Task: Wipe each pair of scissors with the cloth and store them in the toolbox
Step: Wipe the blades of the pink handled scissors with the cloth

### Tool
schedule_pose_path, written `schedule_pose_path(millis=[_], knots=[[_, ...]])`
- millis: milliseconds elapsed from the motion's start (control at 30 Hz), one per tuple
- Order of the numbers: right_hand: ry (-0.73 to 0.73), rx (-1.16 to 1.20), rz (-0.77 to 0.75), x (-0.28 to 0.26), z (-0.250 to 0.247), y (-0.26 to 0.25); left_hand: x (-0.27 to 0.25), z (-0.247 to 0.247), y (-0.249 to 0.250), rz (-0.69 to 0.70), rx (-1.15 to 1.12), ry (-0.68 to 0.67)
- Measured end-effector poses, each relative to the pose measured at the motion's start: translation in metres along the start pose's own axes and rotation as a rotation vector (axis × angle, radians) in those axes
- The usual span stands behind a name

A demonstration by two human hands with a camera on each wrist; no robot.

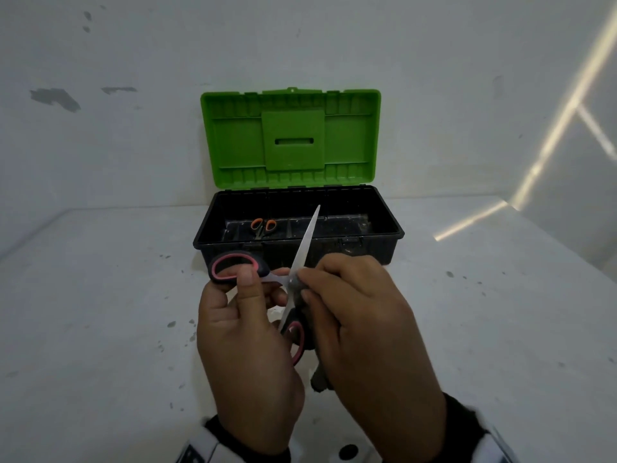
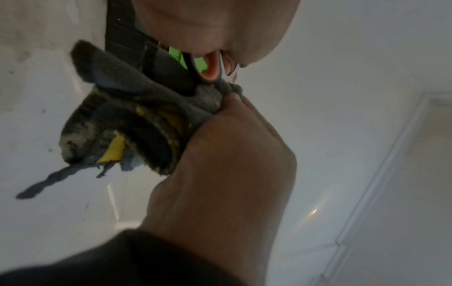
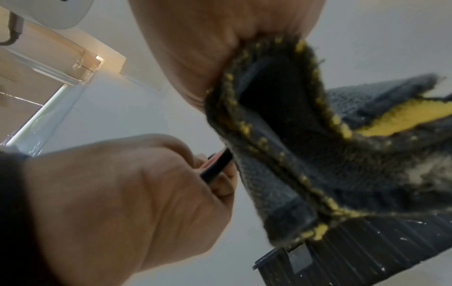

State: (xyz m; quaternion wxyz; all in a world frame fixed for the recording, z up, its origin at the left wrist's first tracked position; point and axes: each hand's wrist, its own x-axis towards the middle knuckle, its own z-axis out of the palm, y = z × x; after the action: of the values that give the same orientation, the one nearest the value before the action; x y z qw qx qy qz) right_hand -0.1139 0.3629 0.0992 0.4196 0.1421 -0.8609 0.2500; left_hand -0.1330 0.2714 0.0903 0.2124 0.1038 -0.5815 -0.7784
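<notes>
A pair of scissors (image 1: 305, 242) with black and pink handles is held in front of the toolbox (image 1: 394, 230), spread wide, one blade pointing up. My left hand (image 1: 247, 279) grips the upper handle loop, thumb on its rim. My right hand (image 1: 307, 279) pinches a dark grey cloth with yellow edging (image 2: 137, 116) around the blades near the pivot. The cloth (image 3: 293, 135) hangs below the right palm, and a bit of it (image 1: 320, 379) shows under that hand. A small orange-handled pair of scissors (image 1: 263, 225) lies inside the black toolbox.
The toolbox's green lid (image 1: 290, 135) stands upright against the white wall behind it. The white table (image 1: 100, 312) is speckled with dark marks. Its far edge meets the wall, and its right edge runs diagonally at the right.
</notes>
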Motion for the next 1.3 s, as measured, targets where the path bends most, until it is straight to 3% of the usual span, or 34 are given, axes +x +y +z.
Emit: schedule_pose_path(millis=[167,267,433,567,800,900,1000,1200,1300], knots=[[0.017,-0.072,0.02,-0.015,0.004,0.024,-0.003,0.001,-0.007,0.0,0.02,0.009],[0.04,-0.037,0.074,-0.015,0.005,0.014,-0.005,0.002,-0.009,0.015,0.039,0.034],[0.024,0.049,0.038,-0.012,0.005,0.016,-0.001,0.0,-0.005,0.051,0.027,0.03],[0.037,0.154,0.228,-0.012,-0.004,0.032,0.0,0.0,-0.003,0.134,0.038,0.016],[0.068,0.056,0.026,-0.012,0.007,0.022,0.0,0.005,-0.004,0.071,0.022,0.023],[0.045,0.239,0.12,-0.017,-0.005,0.037,0.001,0.003,-0.005,0.053,0.027,0.04],[0.065,0.129,0.237,-0.018,-0.01,0.047,0.002,0.003,-0.005,0.053,0.039,0.041],[0.103,0.202,0.001,-0.014,-0.009,0.035,0.003,0.006,-0.006,0.062,0.055,0.048],[0.089,0.114,0.131,-0.019,-0.017,0.052,0.004,0.005,-0.006,0.037,0.033,0.044]])
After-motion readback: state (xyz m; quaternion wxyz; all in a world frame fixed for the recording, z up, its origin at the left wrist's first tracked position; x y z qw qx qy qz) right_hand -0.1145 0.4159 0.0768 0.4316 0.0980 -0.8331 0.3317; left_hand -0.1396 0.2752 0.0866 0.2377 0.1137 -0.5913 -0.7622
